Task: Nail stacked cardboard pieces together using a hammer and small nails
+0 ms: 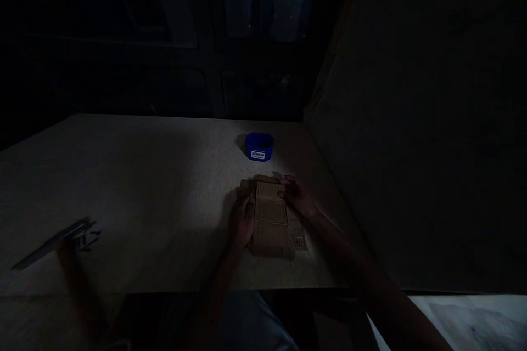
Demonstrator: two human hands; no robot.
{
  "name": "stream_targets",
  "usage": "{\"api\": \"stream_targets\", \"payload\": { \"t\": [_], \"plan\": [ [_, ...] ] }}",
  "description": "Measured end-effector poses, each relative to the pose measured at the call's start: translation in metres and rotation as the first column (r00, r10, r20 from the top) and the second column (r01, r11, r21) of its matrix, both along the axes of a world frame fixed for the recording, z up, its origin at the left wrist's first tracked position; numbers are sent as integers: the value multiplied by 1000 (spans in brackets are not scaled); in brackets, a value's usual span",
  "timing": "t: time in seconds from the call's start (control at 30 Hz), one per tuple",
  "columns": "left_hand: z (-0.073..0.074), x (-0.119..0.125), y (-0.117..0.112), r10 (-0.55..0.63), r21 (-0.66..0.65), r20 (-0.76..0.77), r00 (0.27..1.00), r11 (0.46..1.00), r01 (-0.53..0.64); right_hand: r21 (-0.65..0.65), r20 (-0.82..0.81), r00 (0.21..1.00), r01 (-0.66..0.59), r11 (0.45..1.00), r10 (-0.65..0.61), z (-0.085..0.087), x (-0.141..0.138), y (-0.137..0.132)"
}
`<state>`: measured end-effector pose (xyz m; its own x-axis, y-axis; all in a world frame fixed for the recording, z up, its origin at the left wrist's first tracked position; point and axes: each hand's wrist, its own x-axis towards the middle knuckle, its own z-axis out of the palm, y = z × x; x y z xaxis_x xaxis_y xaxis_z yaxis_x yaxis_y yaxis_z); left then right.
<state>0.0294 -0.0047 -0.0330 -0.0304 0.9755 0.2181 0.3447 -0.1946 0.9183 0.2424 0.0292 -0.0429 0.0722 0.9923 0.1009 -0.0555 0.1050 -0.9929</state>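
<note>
A flat brown piece [270,211], leather-like or cardboard-like, lies on the table with folded panels and rows of small stitch-like marks. My left hand [242,222] is closed along its left edge, thumb on top. With bent fingers, my right hand [300,197] grips its upper right edge. A small reddish thing [290,177] shows at the right fingertips, too dark to name. Under the lower right side, a piece with a grid pattern [299,239] sticks out. Darkness hides the finer detail.
Beyond my hands, a blue plastic bin [259,148] with a white label stands on the pale table [164,175]. At left another person's blurred hand [66,249] holds a long dark flat object [49,242], beside several small dark pieces [87,238]. A wall [411,148] rises along the right.
</note>
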Motion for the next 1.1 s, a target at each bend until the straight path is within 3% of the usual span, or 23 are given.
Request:
{"api": "stream_targets", "payload": {
  "t": [0.1, 0.2, 0.3, 0.4, 0.6, 0.7, 0.87, 0.97, 1.03, 1.1],
  "plan": [
    [-7, -3, -3, 2, 62, -15, 1000, 998, -1, -31, 55, 995, -79, 996, 81, 7, 3, 1],
    [-13, -5, -9, -4, 128, -60, 998, 992, 11, -33, 234, 965, -116, 993, 120, 20, 6, -1],
    [-15, -6, -12, 14, 175, -87, 996, 985, 2, -2, 432, 895, -125, 992, 114, 34, 8, -1],
    [-13, -6, -14, 29, 188, -80, 996, 982, -13, -7, 522, 850, -87, 996, 78, 43, 8, 0],
    [-3, -4, -16, 38, 147, -101, 994, 989, -23, -15, 452, 892, -11, 1000, 17, 59, 8, 4],
    [-4, -5, -17, 59, 122, -78, 995, 991, -49, -70, 323, 947, 26, 997, -2, 74, 13, -1],
    [-6, -8, -15, 94, 102, 33, 995, 990, -97, -170, 21, 976, 219, 961, -218, 100, 25, -28],
    [-4, -9, -15, 99, 51, 120, 988, 993, -106, -213, -68, 968, 224, 951, -243, 108, 25, -50],
    [-3, -8, -16, 100, 34, 169, 980, 994, -107, -181, -65, 963, 246, 952, -261, 110, 22, -66],
    [-3, -8, -16, 109, 27, 193, 975, 993, -116, -33, 47, 938, 346, 938, -344, 111, 19, -81]
  ]
}}
